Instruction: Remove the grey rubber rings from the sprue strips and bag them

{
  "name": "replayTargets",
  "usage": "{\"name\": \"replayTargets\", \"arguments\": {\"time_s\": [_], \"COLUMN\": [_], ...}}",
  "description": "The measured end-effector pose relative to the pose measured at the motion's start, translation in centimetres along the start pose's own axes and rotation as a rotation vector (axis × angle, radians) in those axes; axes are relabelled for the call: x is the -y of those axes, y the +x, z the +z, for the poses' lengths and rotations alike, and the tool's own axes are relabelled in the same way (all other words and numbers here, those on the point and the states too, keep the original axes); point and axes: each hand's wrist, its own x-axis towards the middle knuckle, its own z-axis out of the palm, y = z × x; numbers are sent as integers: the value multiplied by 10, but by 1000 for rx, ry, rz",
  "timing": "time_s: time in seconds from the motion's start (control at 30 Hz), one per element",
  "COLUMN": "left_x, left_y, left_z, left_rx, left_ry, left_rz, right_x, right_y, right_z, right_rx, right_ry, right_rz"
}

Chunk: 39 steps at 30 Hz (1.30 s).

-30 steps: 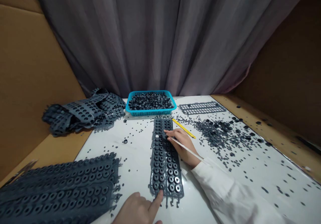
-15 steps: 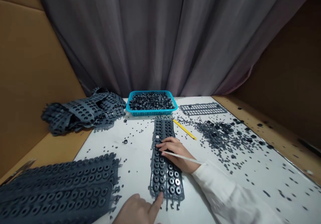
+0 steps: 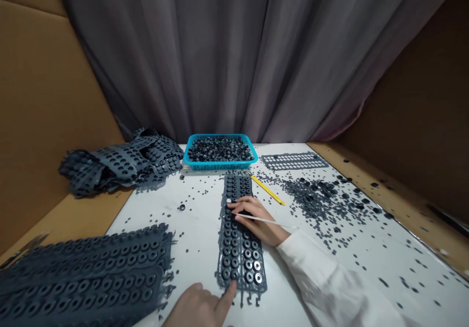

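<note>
A long dark rubber strip (image 3: 239,249) studded with ring-shaped washers lies lengthwise on the white tabletop (image 3: 200,224) in front of me. My left hand (image 3: 203,307) is at the strip's near end, index finger stretched out and pressing on its edge, the other fingers curled. My right hand (image 3: 256,218), in a white sleeve, rests on the strip's far half and pinches a thin white stick (image 3: 269,220) whose tip points at the washers.
A blue basket (image 3: 220,152) full of loose washers stands at the back. Stacks of rubber strips lie near left (image 3: 84,278) and far left (image 3: 120,163). An emptied strip (image 3: 295,160), a yellow stick (image 3: 267,190) and scattered washers (image 3: 322,197) lie to the right. Cardboard walls and a grey curtain enclose the table.
My right hand has shifted slightly left across the strip with the stick turning flatter. My left hand stays pressed on the near end.
</note>
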Motion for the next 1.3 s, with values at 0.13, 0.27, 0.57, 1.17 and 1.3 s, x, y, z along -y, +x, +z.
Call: {"name": "replayTargets", "arguments": {"time_s": [0.13, 0.27, 0.57, 1.17, 1.3], "left_x": [0, 0, -1, 0, -1], "left_y": [0, 1, -2, -1, -1], "left_z": [1, 0, 4, 5, 6], "left_rx": [0, -10, -22, -38, -63], "left_ry": [4, 13, -10, 38, 50], "left_rz": [1, 7, 2, 23, 12], "right_x": [-3, -4, -17, -14, -27], "right_y": [0, 0, 8, 10, 26], "right_z": [1, 0, 0, 0, -2], "right_rx": [13, 38, -123, -3, -5], "right_ry": [-26, -31, -257, -136, -284], "right_rz": [3, -13, 40, 14, -48]}}
